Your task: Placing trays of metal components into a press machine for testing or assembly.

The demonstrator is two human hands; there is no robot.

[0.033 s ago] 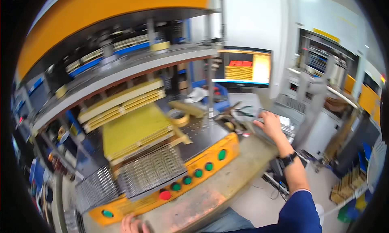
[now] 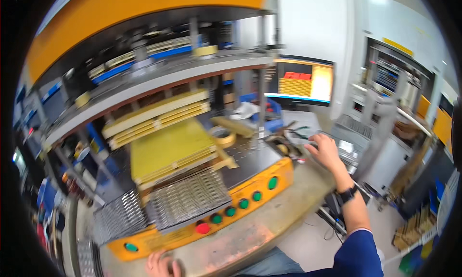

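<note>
L hand (image 2: 162, 265): at bench (image 2: 284, 221) front edge, below orange panel (image 2: 284, 171); part cut off by frame, can't tell if gripping.
R hand (image 2: 326, 151): over R end of bench, fingers bent; can't tell if holding anything.
Pliers (image 2: 302, 133): just L of R hand, a bit farther back.
Btns: red (image 2: 203, 228) + several green (image 2: 230, 211), on panel.
Ridged metal sheet (image 2: 190, 197): before yellow slab (image 2: 171, 149).
Tape roll (image 2: 223, 138): R of slab.
</note>
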